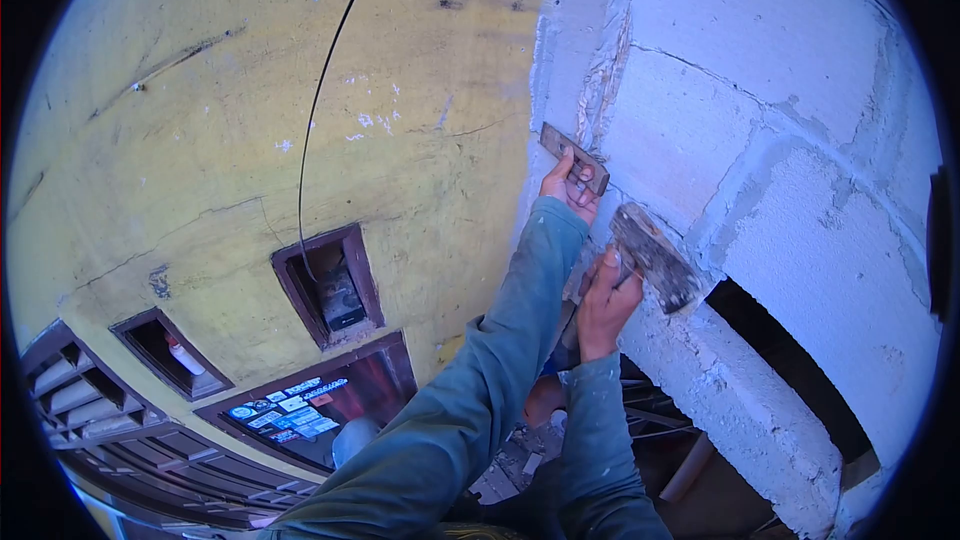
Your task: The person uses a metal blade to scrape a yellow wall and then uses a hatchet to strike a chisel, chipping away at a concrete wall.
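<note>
My left hand [570, 188] is raised to the corner where the yellow wall meets the grey block wall. Its fingers are closed on a small flat brown wooden piece [594, 174], which lies slantwise across the joint. Just below and to the right, my right hand [610, 306] is closed on a thick, worn wooden block [655, 258] with rough, dark patches. The block tilts down to the right in front of the grey wall, apart from the brown piece. My palm hides part of its grip.
A black cable [318, 105] hangs down the yellow wall [420, 70] into a framed niche [328, 285]. Under the grey block wall [800, 240] runs a rough concrete ledge [740, 410] with a dark gap. Rubble [515, 460] lies far below. A stickered window [290, 410] stands lower left.
</note>
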### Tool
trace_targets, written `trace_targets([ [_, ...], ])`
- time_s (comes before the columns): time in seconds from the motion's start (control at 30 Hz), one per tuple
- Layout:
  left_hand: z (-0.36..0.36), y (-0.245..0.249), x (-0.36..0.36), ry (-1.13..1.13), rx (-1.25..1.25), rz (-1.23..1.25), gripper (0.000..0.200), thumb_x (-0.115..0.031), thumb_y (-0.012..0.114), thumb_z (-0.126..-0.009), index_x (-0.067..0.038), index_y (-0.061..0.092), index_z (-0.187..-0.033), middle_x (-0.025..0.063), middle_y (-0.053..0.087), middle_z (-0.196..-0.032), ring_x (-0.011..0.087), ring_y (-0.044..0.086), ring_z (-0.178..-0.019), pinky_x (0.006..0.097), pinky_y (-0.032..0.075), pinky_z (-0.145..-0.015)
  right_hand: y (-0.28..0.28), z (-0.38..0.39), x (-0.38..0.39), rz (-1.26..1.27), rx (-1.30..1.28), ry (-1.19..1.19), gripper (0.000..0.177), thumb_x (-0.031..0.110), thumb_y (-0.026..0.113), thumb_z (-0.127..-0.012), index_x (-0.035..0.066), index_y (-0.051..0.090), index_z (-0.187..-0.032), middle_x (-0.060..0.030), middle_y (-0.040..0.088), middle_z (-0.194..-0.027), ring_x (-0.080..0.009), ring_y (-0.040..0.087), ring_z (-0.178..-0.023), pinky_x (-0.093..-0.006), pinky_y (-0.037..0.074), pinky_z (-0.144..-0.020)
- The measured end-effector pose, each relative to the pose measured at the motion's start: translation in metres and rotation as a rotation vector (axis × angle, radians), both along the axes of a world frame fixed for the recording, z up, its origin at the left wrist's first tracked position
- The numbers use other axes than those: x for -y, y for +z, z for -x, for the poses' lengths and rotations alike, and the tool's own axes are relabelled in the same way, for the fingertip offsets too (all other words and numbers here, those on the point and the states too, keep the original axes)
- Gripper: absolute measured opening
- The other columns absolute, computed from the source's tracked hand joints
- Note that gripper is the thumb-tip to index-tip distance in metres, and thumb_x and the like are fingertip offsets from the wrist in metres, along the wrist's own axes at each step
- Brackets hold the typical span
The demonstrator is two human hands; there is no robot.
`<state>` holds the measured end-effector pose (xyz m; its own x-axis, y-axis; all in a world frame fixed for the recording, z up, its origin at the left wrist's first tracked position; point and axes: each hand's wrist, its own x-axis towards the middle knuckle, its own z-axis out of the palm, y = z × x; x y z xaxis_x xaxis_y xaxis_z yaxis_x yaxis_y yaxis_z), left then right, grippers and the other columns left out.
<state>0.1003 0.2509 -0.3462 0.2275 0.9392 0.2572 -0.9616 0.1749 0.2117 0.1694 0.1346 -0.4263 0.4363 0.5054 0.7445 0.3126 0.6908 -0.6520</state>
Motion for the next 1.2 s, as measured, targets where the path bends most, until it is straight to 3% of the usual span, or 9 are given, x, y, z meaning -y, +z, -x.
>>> trace_targets([
  [0.23, 0.001, 0.001, -0.005, 0.028, -0.067, -0.047, 0.021, -0.034, 0.062, -0.091, -0.013, 0.056, -0.091, -0.0006, 0.052, -0.066, 0.0100, 0.046, -0.052, 0.0212, 0.032, -0.041, 0.021, 0.001, 0.003, 0.160, 0.093, 0.007, 0.027, 0.020, 0.054, -0.095, -0.005, 0.061, -0.103, -0.0196, 0.064, -0.085, -0.0312, 0.061, -0.073, -0.0388, 0.047, -0.071],
  [0.3, -0.004, -0.008, -0.010, -0.010, -0.042, -0.058, 0.021, -0.034, 0.062, -0.091, -0.014, 0.056, -0.092, -0.0009, 0.051, -0.066, 0.0098, 0.046, -0.053, 0.0204, 0.032, -0.041, 0.013, 0.003, -0.021, -0.066, 0.181, -0.140, 0.028, 0.023, 0.051, -0.098, -0.004, 0.059, -0.099, -0.0059, 0.058, -0.071, -0.0127, 0.051, -0.059, -0.0301, 0.042, -0.056],
  [0.57, -0.006, -0.007, -0.021, 0.055, -0.123, -0.024, 0.024, -0.038, 0.057, -0.094, -0.015, 0.054, -0.085, 0.0020, 0.055, -0.069, 0.0116, 0.042, -0.047, 0.0249, 0.028, -0.036, 0.009, 0.005, -0.021, -0.047, -0.028, 0.060, 0.027, 0.023, 0.052, -0.098, -0.003, 0.060, -0.099, -0.0026, 0.055, -0.068, -0.0087, 0.046, -0.057, -0.0255, 0.039, -0.052],
  [0.67, 0.005, -0.007, -0.013, -0.033, -0.148, -0.088, 0.024, -0.038, 0.060, -0.091, -0.015, 0.054, -0.088, 0.0017, 0.051, -0.067, 0.0147, 0.047, -0.053, 0.0294, 0.039, -0.041, 0.021, 0.003, -0.018, 0.040, 0.001, 0.039, 0.032, 0.023, 0.055, -0.095, -0.007, 0.061, -0.104, -0.0169, 0.067, -0.086, -0.0232, 0.063, -0.075, -0.0376, 0.048, -0.072],
  [0.8, 0.000, -0.011, -0.019, -0.064, -0.053, -0.075, 0.022, -0.037, 0.061, -0.091, -0.016, 0.054, -0.087, 0.0019, 0.052, -0.067, 0.0142, 0.050, -0.055, 0.0279, 0.037, -0.041, 0.013, 0.014, -0.012, 0.102, -0.329, 0.250, 0.031, 0.024, 0.054, -0.096, -0.006, 0.059, -0.106, -0.0133, 0.066, -0.083, -0.0195, 0.061, -0.072, -0.0332, 0.048, -0.067],
  [0.9, -0.002, -0.002, -0.010, -0.040, -0.161, -0.018, 0.020, -0.033, 0.060, -0.092, -0.014, 0.055, -0.087, 0.0015, 0.053, -0.068, 0.0136, 0.052, -0.058, 0.0248, 0.035, -0.040, 0.022, 0.006, -0.030, -0.273, 0.152, -0.161, 0.025, 0.024, 0.053, -0.096, -0.001, 0.057, -0.097, -0.0047, 0.058, -0.069, -0.0115, 0.054, -0.057, -0.0267, 0.042, -0.051],
  [1.1, -0.004, 0.001, -0.001, -0.001, 0.012, -0.008, 0.018, -0.027, 0.060, -0.093, -0.010, 0.055, -0.091, 0.0011, 0.054, -0.070, 0.0124, 0.051, -0.061, 0.0228, 0.034, -0.040, 0.023, 0.013, -0.002, -0.044, -0.405, 0.281, 0.028, 0.027, 0.052, -0.097, 0.000, 0.058, -0.100, -0.0024, 0.053, -0.066, -0.0068, 0.047, -0.054, -0.0246, 0.038, -0.049],
  [1.13, -0.004, 0.001, 0.000, 0.028, -0.032, -0.007, 0.018, -0.027, 0.060, -0.093, -0.010, 0.055, -0.090, 0.0011, 0.054, -0.070, 0.0121, 0.051, -0.062, 0.0229, 0.034, -0.041, 0.024, 0.010, -0.027, -0.160, 0.059, -0.157, 0.027, 0.027, 0.052, -0.097, 0.000, 0.058, -0.097, -0.0023, 0.053, -0.067, -0.0079, 0.047, -0.056, -0.0257, 0.039, -0.050],
  [1.2, -0.007, 0.000, -0.002, 0.055, -0.071, -0.015, 0.019, -0.027, 0.061, -0.093, -0.009, 0.055, -0.090, 0.0011, 0.054, -0.070, 0.0119, 0.051, -0.062, 0.0230, 0.034, -0.041, 0.018, -0.006, -0.020, -0.009, -0.008, -0.023, 0.028, 0.026, 0.053, -0.097, -0.002, 0.059, -0.099, -0.0031, 0.055, -0.069, -0.0089, 0.048, -0.058, -0.0264, 0.039, -0.053],
])
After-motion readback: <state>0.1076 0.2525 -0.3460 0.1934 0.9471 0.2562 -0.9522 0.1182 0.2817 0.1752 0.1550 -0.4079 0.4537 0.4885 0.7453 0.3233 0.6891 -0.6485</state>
